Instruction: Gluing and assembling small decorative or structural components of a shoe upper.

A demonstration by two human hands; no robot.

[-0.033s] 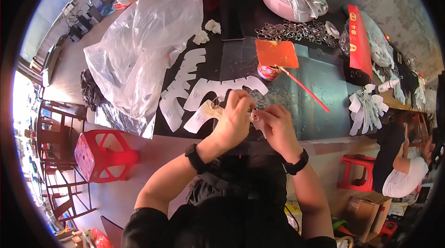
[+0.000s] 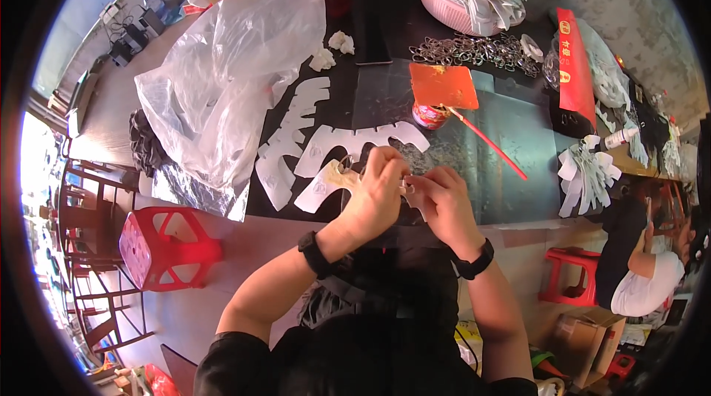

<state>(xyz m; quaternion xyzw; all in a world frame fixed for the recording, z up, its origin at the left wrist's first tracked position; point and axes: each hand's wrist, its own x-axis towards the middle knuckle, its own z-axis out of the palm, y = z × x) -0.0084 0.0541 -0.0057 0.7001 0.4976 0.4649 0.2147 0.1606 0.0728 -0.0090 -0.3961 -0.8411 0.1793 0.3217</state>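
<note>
Close to the table's near edge, my left hand [image 2: 370, 200] and my right hand [image 2: 446, 207] pinch a white notched strip [image 2: 317, 190] between them. The strip's wide end sticks out left of my left hand, with a yellowish smear and a metal ring at its top edge. Something small and shiny shows between my fingertips, too hidden to name. Just beyond my hands lies a second white notched strip [image 2: 315, 150], and left of it another, longer cut-out [image 2: 285, 148]. A round tin [image 2: 429, 116] carries an orange scraper plate [image 2: 444, 86] and a red-handled stick [image 2: 489, 144].
Clear plastic sheeting [image 2: 229, 85] covers the left of the table. A heap of metal rings [image 2: 474, 52] and a pink basket [image 2: 452, 15] of white strips stand at the back. More strips [image 2: 585, 178] hang at the right edge. A red stool [image 2: 170, 248] stands left; a person [image 2: 644, 277] sits right.
</note>
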